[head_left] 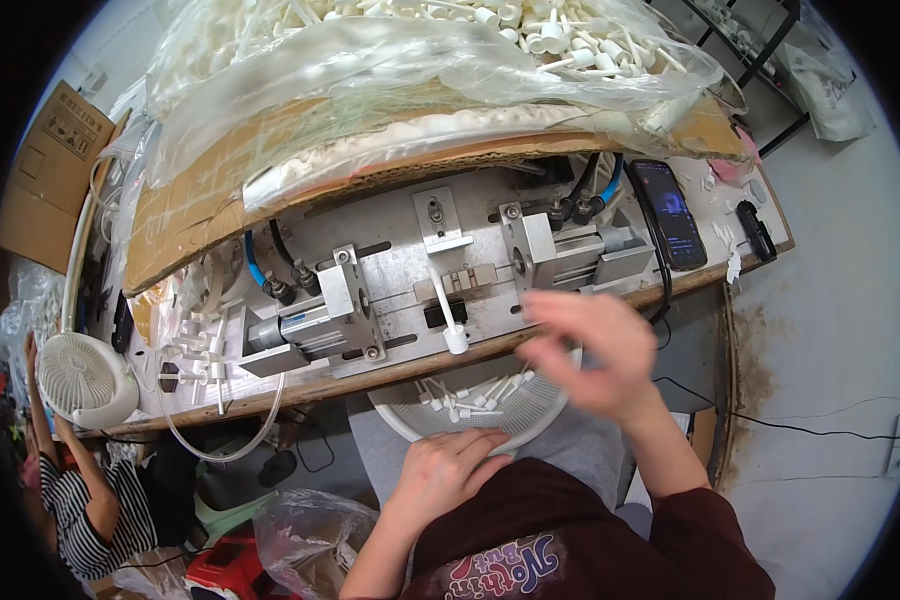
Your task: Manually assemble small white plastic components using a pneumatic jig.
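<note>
My left hand (448, 470) lies with its fingers extended over the near rim of a white plastic basket (398, 424) on my lap. Several white plastic stick-like parts (460, 398) lie in the basket. My right hand (600, 350), slightly blurred, hovers at the bench's front edge beside the right clamp; finger and thumb are apart, with nothing visible between them. In the middle of the metal fixture (400, 318), a white plastic stem with a round cup end (453, 328) lies across a small block (460, 282), its cup toward me. Neither hand touches it.
Two metal pneumatic cylinders (315, 325) (580, 255) flank the fixture. Behind them, cardboard (195, 225) carries a plastic bag heaped with white parts (580, 45). A phone (668, 215) lies right; a white fan (88, 380) stands left. Another person in a striped top (100, 520) is at far left.
</note>
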The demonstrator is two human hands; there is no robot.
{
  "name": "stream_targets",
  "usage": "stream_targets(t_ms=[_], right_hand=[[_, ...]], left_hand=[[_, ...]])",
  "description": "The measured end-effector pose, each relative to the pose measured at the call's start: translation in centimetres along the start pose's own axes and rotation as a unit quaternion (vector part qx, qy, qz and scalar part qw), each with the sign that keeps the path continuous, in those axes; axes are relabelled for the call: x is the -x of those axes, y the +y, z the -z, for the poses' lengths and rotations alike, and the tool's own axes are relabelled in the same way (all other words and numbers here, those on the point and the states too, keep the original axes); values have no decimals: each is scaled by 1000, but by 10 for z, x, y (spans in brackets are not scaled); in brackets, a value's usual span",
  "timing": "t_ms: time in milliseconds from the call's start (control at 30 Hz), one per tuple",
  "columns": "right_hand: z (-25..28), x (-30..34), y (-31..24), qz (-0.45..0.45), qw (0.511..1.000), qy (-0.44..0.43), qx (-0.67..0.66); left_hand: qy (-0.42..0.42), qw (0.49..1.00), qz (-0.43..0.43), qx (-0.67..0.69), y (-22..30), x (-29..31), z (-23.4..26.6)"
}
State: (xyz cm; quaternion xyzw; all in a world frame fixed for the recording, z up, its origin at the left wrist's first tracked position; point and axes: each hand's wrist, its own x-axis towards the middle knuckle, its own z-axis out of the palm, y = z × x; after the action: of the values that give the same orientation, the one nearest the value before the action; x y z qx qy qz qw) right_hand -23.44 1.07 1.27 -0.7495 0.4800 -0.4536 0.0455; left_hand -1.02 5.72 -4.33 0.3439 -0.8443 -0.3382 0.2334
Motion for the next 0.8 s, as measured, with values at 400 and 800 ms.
stream_targets(t_ms=[400,800], right_hand=[[96,41,166,-311,929,148,134],[143,77,189,-424,880,194,-83]], left_hand=[[-19,1000,-10,-14,-6,13,-15],[6,1000,4,-12,-7,22,-18]])
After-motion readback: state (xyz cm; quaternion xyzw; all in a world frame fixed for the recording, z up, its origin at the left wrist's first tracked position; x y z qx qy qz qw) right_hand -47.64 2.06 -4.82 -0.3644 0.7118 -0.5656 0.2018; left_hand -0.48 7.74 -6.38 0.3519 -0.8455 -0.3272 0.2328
